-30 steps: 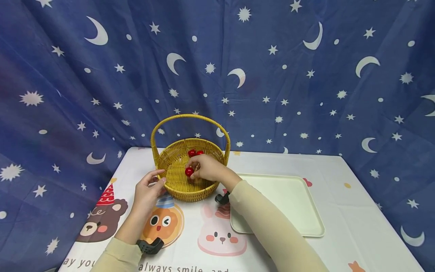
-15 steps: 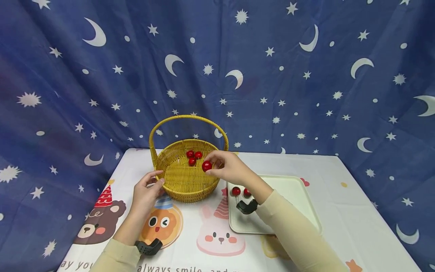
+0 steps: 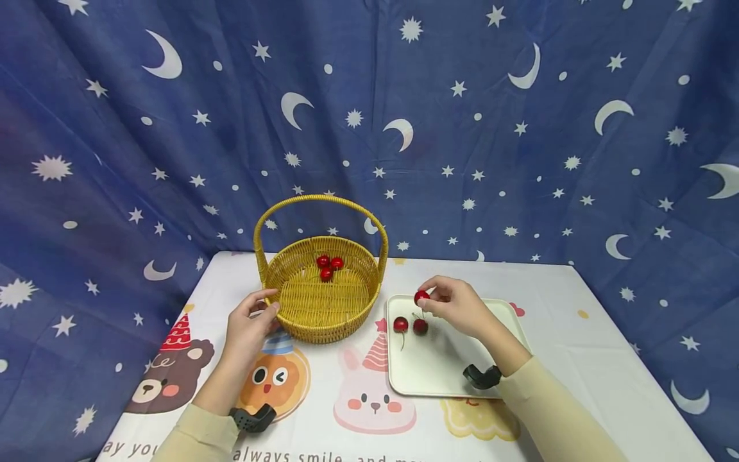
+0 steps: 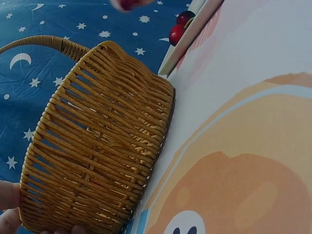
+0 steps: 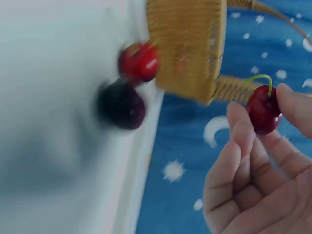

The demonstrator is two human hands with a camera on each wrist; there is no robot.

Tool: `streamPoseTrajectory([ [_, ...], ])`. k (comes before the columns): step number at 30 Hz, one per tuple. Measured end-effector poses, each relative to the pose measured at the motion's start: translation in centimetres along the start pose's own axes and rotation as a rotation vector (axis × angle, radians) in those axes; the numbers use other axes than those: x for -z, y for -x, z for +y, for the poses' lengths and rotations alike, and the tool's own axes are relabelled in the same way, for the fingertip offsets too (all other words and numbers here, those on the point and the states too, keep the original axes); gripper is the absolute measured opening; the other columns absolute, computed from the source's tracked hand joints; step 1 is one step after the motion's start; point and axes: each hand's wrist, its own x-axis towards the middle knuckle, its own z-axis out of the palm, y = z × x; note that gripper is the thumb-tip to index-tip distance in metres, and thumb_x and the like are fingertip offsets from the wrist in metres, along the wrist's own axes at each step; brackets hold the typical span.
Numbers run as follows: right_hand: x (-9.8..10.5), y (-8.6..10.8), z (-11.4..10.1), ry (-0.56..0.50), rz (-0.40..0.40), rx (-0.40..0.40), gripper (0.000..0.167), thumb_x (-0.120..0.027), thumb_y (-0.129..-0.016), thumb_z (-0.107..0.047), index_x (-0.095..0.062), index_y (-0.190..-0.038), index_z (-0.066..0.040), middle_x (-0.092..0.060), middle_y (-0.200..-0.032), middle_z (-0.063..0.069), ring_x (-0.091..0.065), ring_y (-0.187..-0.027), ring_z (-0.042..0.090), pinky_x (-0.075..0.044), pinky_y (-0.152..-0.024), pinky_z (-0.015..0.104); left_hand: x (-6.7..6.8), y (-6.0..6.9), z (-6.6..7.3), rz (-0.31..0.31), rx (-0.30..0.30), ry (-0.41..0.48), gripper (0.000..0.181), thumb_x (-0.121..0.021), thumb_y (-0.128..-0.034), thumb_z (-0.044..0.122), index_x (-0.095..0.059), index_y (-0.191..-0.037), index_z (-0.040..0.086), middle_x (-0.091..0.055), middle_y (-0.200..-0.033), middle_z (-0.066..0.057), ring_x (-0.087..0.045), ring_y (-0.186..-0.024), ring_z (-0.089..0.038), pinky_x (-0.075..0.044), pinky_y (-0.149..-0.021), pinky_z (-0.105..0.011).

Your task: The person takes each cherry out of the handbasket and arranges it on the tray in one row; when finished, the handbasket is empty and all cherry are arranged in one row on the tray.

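My right hand (image 3: 462, 305) pinches a red cherry (image 5: 263, 109) with a green stem between thumb and fingers, held above the cream tray (image 3: 450, 378). Two more cherries lie side by side at the tray's left end: a red cherry (image 3: 401, 325) and a darker cherry (image 3: 420, 327). The yellow wicker basket (image 3: 323, 333), with a tall arched handle, stands to the left of the tray. Inside it, near the back, several red cherries (image 3: 326, 274) sit in a cluster. My left hand (image 3: 249, 324) grips the basket's left rim; its fingertips (image 4: 9, 196) show at that edge in the left wrist view.
A white tablecloth (image 3: 583, 385) with printed cartoon animals and lettering covers the table. Behind and beside it hangs a blue curtain (image 3: 439, 83) with moons and stars. The basket's handle (image 3: 321, 197) arches above its opening.
My right hand has lifted a cherry out of the basket and carried it right, over the tray. The left hand stays at the basket's rim.
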Motion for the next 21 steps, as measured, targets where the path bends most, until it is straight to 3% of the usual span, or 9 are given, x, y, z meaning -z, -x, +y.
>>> streamPoseTrajectory([
  [4,0.3,0.7,2.5,0.069,0.002,-0.098,0.016,-0.080,-0.098,-0.030,-0.077,-0.108,-0.018,-0.074,-0.086,0.010,-0.064,-0.075,0.018,-0.053,-0.070,0.032,0.0,-0.1,0.0,0.003,-0.006,0.008,0.042,-0.064,-0.1087,0.018,-0.060,-0.149,0.010,-0.047,-0.116,-0.003,-0.063,-0.087,-0.003,-0.065,-0.082,-0.023],
  [10,-0.4,1.3,5.2,0.128,-0.003,-0.176,0.016,-0.084,-0.093,-0.027,-0.077,-0.102,-0.016,-0.065,-0.084,0.000,-0.061,-0.071,0.017,-0.052,-0.061,0.031,0.1,-0.1,0.0,0.015,-0.011,-0.006,0.040,-0.064,-0.1086,0.017,-0.061,-0.148,0.011,-0.046,-0.116,-0.004,-0.062,-0.087,-0.005,-0.064,-0.082,-0.022],
  [16,-0.9,1.6,6.2,0.144,-0.017,-0.217,0.024,-0.086,-0.092,-0.023,-0.076,-0.111,-0.014,-0.060,-0.081,0.002,-0.057,-0.063,0.015,-0.047,-0.057,0.028,0.0,-0.2,-0.2,0.009,0.001,-0.002,0.041,-0.064,-0.1089,0.019,-0.060,-0.149,0.012,-0.046,-0.118,-0.004,-0.063,-0.088,-0.006,-0.064,-0.082,-0.022],
  [21,-0.8,1.7,6.4,0.153,-0.018,-0.218,0.026,-0.085,-0.093,-0.025,-0.077,-0.115,-0.014,-0.062,-0.087,0.003,-0.057,-0.069,0.016,-0.047,-0.061,0.028,-0.2,-0.1,-0.1,0.012,-0.006,-0.007,0.040,-0.064,-0.1086,0.019,-0.061,-0.148,0.012,-0.046,-0.119,-0.005,-0.062,-0.087,-0.005,-0.064,-0.082,-0.023],
])
